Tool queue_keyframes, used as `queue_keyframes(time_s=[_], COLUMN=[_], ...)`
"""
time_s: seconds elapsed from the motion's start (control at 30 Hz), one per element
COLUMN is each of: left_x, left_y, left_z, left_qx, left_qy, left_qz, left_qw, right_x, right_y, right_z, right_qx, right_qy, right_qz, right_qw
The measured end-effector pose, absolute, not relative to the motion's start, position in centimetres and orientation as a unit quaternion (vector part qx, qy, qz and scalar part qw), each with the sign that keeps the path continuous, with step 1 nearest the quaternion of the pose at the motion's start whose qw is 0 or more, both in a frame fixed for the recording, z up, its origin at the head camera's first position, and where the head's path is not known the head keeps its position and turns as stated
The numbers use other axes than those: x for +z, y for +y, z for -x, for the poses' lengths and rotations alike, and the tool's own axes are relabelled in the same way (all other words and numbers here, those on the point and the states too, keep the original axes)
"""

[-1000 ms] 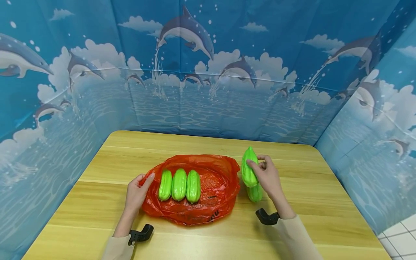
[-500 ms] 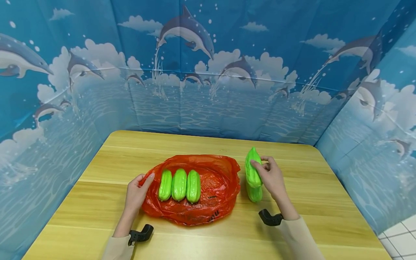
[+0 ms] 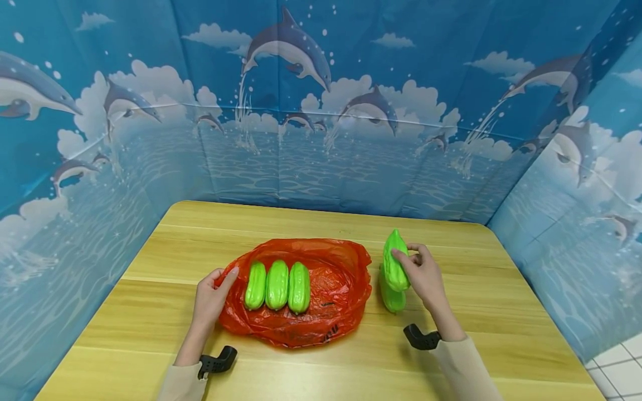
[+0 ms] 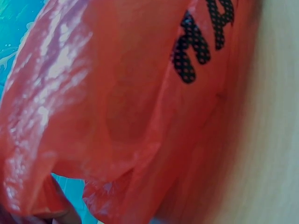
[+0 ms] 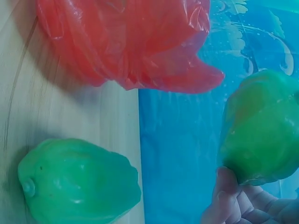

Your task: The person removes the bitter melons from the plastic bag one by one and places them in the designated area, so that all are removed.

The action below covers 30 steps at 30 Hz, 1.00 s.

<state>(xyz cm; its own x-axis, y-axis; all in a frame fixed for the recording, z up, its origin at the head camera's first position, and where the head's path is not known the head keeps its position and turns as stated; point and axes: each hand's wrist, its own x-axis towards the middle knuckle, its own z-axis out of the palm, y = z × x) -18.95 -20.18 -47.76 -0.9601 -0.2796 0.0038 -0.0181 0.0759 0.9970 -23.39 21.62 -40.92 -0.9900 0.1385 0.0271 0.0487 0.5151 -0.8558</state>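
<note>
My left hand [image 3: 212, 298] grips the left rim of a red plastic bag [image 3: 333, 275], which lies spread on the table with its mouth up. Three long green ribbed fruits [image 3: 277, 285] rest side by side in the bag's left half. To the right of the bag, my right hand [image 3: 425, 281] holds a fourth green ribbed fruit [image 3: 395, 262] between thumb and fingers, its pointed end up. Below it another such fruit [image 3: 393, 299] lies on the table, partly covered in the head view; the right wrist view shows this lower fruit [image 5: 79, 182] apart from the held one.
The light wooden table [image 3: 476, 312] spreads out around the bag. A blue curtain [image 3: 311, 161] printed with dolphins stands along its back and sides. Each wrist wears a black camera mount [image 3: 218, 361]. White floor tiles [image 3: 619, 362] show at the lower right.
My right hand has moved a little to the right and slightly nearer with the green ribbed fruit, uncovering more of the one beneath. The left hand and bag have stayed in place.
</note>
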Motion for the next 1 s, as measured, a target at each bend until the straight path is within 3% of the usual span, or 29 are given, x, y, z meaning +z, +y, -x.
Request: queue_keyframes(time_s=[1.0], left_x=[-47.5], left_y=[-20.1], left_z=[18.8], left_qx=[-0.678], left_qy=[-0.721], left_qz=[-0.105], left_qw=[0.096], right_x=[-42.8], right_y=[23.8], right_z=[23.2], right_qx=[0.467], right_qy=[-0.879], right_qz=[0.083], right_qw=[0.049])
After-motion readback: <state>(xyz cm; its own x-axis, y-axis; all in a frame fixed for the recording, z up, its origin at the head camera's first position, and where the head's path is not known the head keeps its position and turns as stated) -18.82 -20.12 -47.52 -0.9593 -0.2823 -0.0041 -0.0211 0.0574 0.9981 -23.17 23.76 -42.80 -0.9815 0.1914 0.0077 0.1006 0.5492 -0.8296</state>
